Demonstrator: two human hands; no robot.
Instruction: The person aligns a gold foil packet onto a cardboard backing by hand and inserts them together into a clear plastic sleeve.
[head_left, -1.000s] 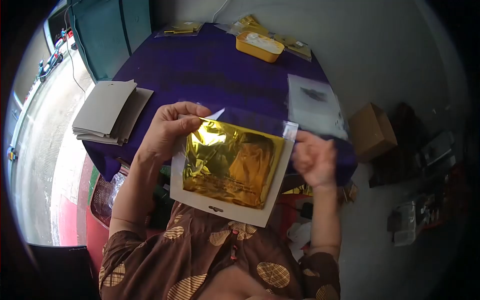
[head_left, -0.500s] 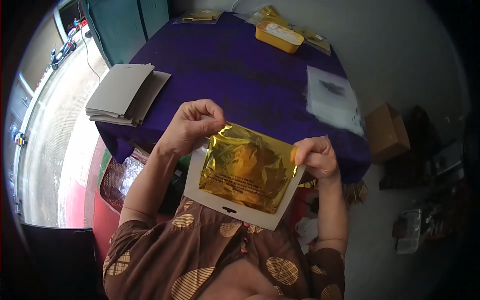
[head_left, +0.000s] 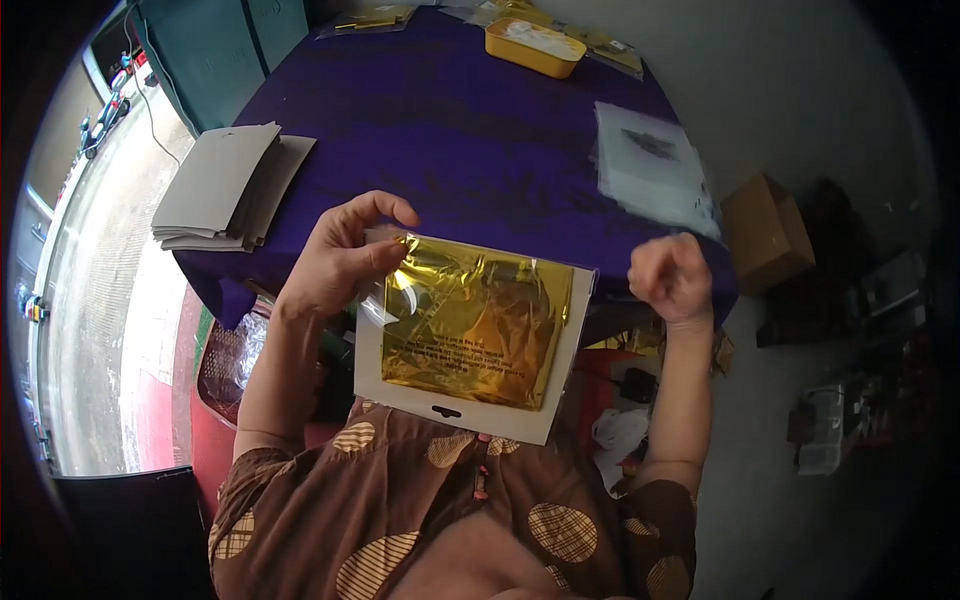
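A shiny gold foil packet (head_left: 470,325) with dark printing lies against a white card (head_left: 400,395) that has a hanging slot at its lower edge. Clear plastic shows around the two. My left hand (head_left: 352,245) pinches the upper left corner of the packet and its plastic. Off to the right of the card, my right hand (head_left: 672,275) is raised and touches nothing else that I can see; its fingers are curled in, and whether something small is between them is hidden.
On the purple-covered table (head_left: 450,120) are a stack of white cards (head_left: 215,190) at left, clear plastic sleeves (head_left: 650,165) at right, and a yellow container (head_left: 535,48) beside gold packets at the back. A cardboard box (head_left: 768,230) stands at right.
My right hand gripped the packet's upper right corner half a second ago; now it has let go and moved right. My left hand keeps its hold, shifted slightly left.
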